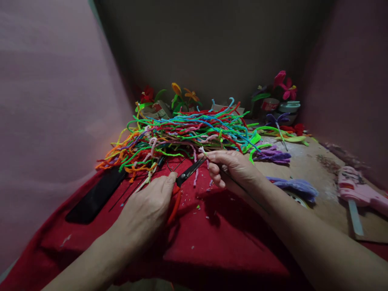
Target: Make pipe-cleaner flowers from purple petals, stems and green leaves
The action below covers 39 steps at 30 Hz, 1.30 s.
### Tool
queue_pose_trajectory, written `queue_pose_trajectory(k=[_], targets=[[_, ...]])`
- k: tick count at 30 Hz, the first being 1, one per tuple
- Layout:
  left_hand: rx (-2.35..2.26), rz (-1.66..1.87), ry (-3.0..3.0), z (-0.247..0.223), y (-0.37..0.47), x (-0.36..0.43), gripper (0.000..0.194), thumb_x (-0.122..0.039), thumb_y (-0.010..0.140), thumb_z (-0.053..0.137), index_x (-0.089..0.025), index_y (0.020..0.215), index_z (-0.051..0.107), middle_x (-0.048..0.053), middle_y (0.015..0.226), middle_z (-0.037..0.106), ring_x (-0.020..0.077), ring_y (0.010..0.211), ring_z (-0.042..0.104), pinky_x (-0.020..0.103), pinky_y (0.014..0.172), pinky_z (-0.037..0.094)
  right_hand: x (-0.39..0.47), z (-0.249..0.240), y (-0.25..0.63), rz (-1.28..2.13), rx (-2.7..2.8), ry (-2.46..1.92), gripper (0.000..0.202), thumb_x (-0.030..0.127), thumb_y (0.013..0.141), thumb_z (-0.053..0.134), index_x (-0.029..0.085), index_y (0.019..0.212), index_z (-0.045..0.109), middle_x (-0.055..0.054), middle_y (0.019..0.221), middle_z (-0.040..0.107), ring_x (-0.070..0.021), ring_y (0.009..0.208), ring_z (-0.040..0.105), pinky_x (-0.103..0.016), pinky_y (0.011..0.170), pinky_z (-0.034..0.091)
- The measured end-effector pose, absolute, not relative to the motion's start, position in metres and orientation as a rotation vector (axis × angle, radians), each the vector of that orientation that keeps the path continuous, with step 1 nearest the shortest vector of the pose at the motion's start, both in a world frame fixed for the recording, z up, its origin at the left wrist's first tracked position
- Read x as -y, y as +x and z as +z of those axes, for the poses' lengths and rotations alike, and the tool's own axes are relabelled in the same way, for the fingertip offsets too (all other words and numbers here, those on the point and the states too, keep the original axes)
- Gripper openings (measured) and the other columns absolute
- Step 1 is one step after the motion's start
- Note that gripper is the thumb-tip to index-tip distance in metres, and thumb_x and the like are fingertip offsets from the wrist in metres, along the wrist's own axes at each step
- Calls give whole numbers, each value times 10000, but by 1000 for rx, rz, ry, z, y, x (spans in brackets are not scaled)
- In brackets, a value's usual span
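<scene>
Left hand closes round scissors; right hand pinches a dark stem just below its white tip, beside the blades; red label near the tabletop's far edge is unreadable

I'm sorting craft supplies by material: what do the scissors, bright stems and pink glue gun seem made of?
Scissors: dark metal blades, slightly shiny; smooth red handles, likely plastic.
Bright stems: matte, fuzzy fibre, by their fluffy edges; held bends suggest wire inside, though none shows.
Pink glue gun: probably hard plastic, given its smooth, moulded-looking body.
</scene>
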<state>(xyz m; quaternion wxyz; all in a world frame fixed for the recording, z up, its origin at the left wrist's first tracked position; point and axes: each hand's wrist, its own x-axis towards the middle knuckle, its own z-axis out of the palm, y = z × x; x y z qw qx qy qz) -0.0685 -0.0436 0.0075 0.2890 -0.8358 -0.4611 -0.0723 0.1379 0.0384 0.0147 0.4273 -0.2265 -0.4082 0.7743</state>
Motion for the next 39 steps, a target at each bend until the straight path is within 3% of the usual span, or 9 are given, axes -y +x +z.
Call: queue_pose_trajectory(k=[7, 11, 16, 22, 30, 39], targets=[[1265, -189, -2192, 6, -65, 42, 403, -28, 758, 404, -12, 1155, 470, 179, 900, 625, 261, 794, 617, 350, 631, 524, -36, 14, 138, 1910, 1051, -610, 81, 174, 712, 580, 124, 647, 580, 33, 459, 533, -72, 331, 469, -155, 267, 362], [1294, -157, -2169, 6, -64, 43, 410, -42, 759, 418, -25, 1165, 468, 163, 876, 619, 248, 773, 607, 335, 621, 512, -35, 15, 138, 1909, 1039, -650, 48, 153, 680, 571, 122, 697, 603, 38, 444, 534, -74, 312, 466, -156, 260, 362], [1295, -110, -2162, 15, -65, 44, 420, -15, 738, 387, -36, 1143, 499, 135, 808, 611, 223, 686, 586, 311, 570, 490, -36, 15, 142, 1901, 1105, -681, 159, 118, 634, 552, 119, 776, 625, 51, 411, 520, -72, 282, 436, -157, 245, 340], [1294, -38, -2220, 26, -70, 46, 446, 7, 745, 322, -52, 1133, 535, 141, 837, 626, 241, 767, 605, 332, 646, 501, -35, 21, 145, 1876, 1179, -796, 140, 117, 597, 569, 104, 723, 628, 52, 369, 485, -68, 256, 394, -162, 227, 283], [1224, -22, -2214, 28, -73, 49, 464, 25, 722, 299, -20, 1098, 567, 156, 828, 647, 240, 713, 619, 323, 581, 508, -34, 19, 144, 1837, 1250, -786, 107, 129, 579, 562, 111, 650, 639, 46, 340, 471, -72, 246, 377, -177, 229, 265], [1318, 5, -2237, 26, -72, 51, 443, 15, 711, 320, -82, 1071, 560, 130, 841, 657, 214, 701, 634, 280, 522, 509, -35, 19, 144, 1807, 1262, -778, 113, 107, 577, 550, 118, 649, 637, 49, 341, 473, -76, 249, 377, -182, 236, 267]])
